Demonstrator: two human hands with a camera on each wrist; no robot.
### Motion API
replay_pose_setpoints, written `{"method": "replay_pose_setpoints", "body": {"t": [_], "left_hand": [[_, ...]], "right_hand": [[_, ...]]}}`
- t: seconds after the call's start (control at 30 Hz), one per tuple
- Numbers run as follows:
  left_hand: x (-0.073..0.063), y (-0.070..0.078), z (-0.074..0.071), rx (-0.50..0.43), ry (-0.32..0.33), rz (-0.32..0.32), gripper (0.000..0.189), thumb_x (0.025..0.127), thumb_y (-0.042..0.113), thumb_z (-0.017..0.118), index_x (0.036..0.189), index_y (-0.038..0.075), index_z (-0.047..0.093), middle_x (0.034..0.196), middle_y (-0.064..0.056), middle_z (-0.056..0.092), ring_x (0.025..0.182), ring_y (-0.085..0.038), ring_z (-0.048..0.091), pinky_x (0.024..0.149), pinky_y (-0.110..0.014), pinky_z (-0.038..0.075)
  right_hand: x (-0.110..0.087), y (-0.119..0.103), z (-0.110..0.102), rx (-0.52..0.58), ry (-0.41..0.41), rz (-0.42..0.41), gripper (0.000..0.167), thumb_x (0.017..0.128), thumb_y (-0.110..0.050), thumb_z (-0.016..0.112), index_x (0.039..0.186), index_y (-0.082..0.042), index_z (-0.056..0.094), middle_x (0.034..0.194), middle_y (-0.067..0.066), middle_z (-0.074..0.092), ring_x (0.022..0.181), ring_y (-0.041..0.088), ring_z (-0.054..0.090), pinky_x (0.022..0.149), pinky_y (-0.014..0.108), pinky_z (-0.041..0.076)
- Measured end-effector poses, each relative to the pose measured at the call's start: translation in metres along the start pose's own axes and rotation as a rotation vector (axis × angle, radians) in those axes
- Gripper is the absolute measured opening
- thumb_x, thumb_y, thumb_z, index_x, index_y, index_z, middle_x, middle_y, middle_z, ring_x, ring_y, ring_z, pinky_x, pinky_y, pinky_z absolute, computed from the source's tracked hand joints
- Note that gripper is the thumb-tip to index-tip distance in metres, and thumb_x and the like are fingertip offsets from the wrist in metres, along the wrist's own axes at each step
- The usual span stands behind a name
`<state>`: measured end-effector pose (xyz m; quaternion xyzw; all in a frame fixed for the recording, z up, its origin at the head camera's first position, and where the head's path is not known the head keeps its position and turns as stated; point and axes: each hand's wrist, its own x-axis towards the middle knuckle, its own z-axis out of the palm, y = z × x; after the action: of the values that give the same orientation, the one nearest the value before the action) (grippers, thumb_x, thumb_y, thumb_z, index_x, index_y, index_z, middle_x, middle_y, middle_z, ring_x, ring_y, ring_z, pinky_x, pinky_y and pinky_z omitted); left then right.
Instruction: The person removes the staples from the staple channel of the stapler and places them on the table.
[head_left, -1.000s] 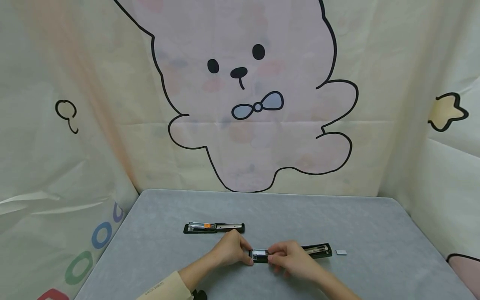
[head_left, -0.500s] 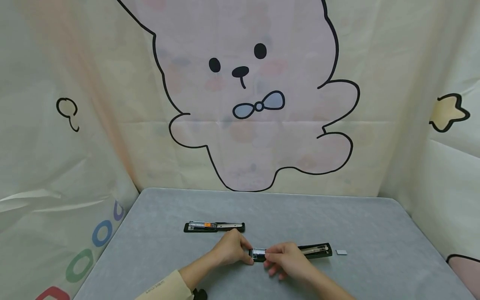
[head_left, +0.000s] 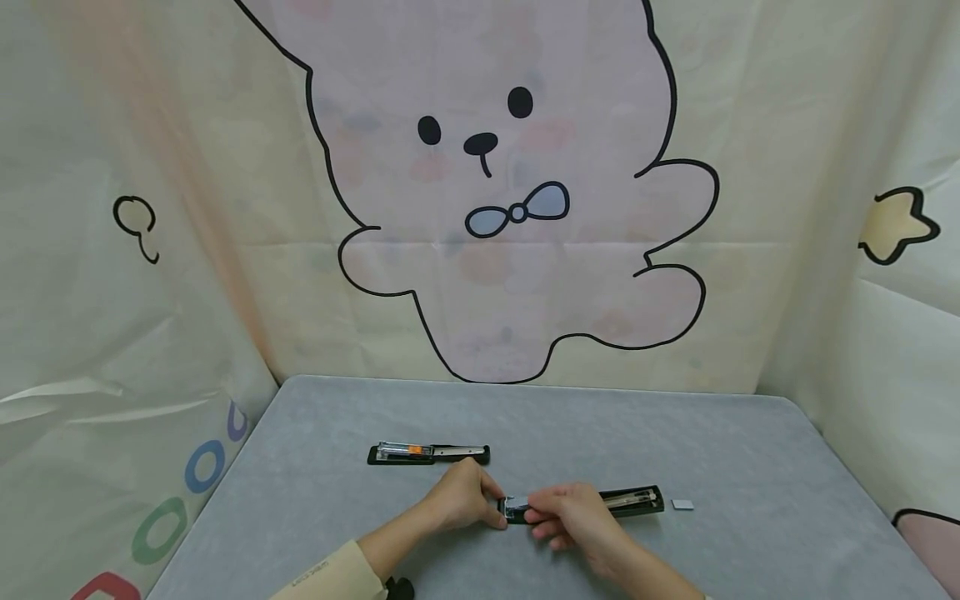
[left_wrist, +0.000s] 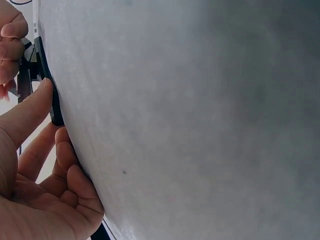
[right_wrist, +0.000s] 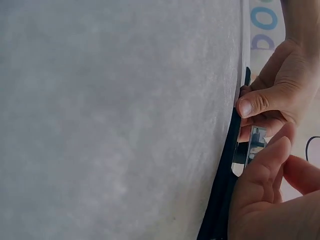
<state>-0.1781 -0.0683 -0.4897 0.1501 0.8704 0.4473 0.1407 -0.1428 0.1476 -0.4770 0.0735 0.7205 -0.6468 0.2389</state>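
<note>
A black stapler (head_left: 630, 501) lies folded out flat on the table in the head view, its metal parts facing up. My left hand (head_left: 467, 497) grips its left end between thumb and fingers. Curled over the middle, my right hand (head_left: 576, 518) has thumb and index finger at the silver staple channel (head_left: 516, 503); whether a small piece sits between these fingertips is hidden. The right wrist view shows the silver channel (right_wrist: 256, 137) raised off the black base (right_wrist: 226, 160), close to the right thumb. In the left wrist view, the left thumb (left_wrist: 37, 102) presses the black end.
Behind the hands lies a second opened stapler (head_left: 427, 454) with an orange piece inside. To the right, a small silver staple strip (head_left: 682, 505) rests on the grey cloth-covered table (head_left: 750, 450). A printed curtain (head_left: 585, 275) hangs around the table.
My right hand has slid slightly left along the stapler, its thumb and index fingertips drawing closer together. My left hand keeps its grip, and the second stapler lies where it was.
</note>
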Motion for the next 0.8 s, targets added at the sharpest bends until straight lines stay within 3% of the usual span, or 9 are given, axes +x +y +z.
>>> {"method": "replay_pose_setpoints", "body": {"t": [0.2,0.37,0.6,0.8], "left_hand": [[-0.001,0.001,0.001,0.002,0.008,0.007,0.027,0.062,0.003,0.099,0.084,0.004,0.084,0.068,0.005,0.074,0.054,-0.006,0.047,0.050,-0.023,0.035],[0.000,0.002,0.001,0.001,0.002,0.001,0.027,0.062,0.003,0.099,0.084,0.004,0.084,0.065,0.006,0.072,0.053,-0.006,0.046,0.050,-0.023,0.034],[0.000,0.003,-0.001,0.006,0.011,0.004,0.027,0.062,0.002,0.098,0.085,0.003,0.084,0.077,0.000,0.078,0.062,-0.007,0.050,0.055,-0.024,0.039],[0.000,0.002,-0.002,-0.001,-0.006,-0.015,0.028,0.063,0.003,0.098,0.087,0.003,0.084,0.068,0.005,0.074,0.056,-0.006,0.048,0.051,-0.023,0.036]], "right_hand": [[0.002,-0.001,0.004,-0.003,-0.002,-0.017,0.023,0.095,-0.017,0.073,0.107,0.003,0.076,0.081,0.001,0.075,0.063,0.007,0.069,0.053,0.021,0.050],[0.003,-0.002,0.007,-0.009,0.010,-0.031,0.022,0.094,-0.016,0.074,0.105,0.003,0.076,0.078,0.001,0.075,0.060,0.006,0.068,0.050,0.020,0.049],[0.002,-0.006,0.010,-0.156,0.083,-0.093,0.016,0.095,-0.014,0.072,0.097,0.002,0.077,0.072,0.000,0.073,0.055,0.009,0.066,0.048,0.024,0.045],[-0.003,-0.012,0.005,-0.200,0.108,-0.120,0.016,0.095,-0.015,0.071,0.094,0.000,0.076,0.073,0.000,0.072,0.057,0.011,0.066,0.050,0.028,0.045]]}}
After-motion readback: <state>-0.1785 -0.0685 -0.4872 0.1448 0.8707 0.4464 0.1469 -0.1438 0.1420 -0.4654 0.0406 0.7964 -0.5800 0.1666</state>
